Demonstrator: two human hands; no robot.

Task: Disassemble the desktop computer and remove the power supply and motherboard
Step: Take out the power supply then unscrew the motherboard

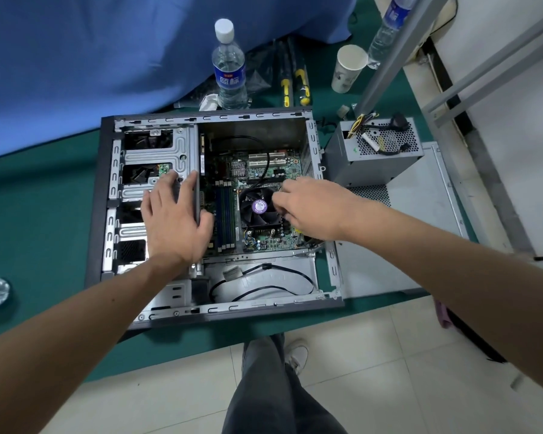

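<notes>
We see the pc case [213,311] lying open on its side on the green table [44,220]. Left hand [173,220] rests on the drive cage [157,158], fingers straight and spread, thumb over the cage edge. Right hand [314,208] is over the motherboard [264,170] beside the cpu fan [257,208], fingers curled down; can't tell what they hold. Power supply [373,151] sits outside, just right of the case, on the side panel [420,214]. Farther back: water bottle [229,67], paper cup [348,68].

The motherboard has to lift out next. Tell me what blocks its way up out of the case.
The motherboard lies in the open case. The CPU fan rides on it, and a black cable drapes across it. The right hand reaches in beside the fan; the left hand rests on the drive cage.
</notes>
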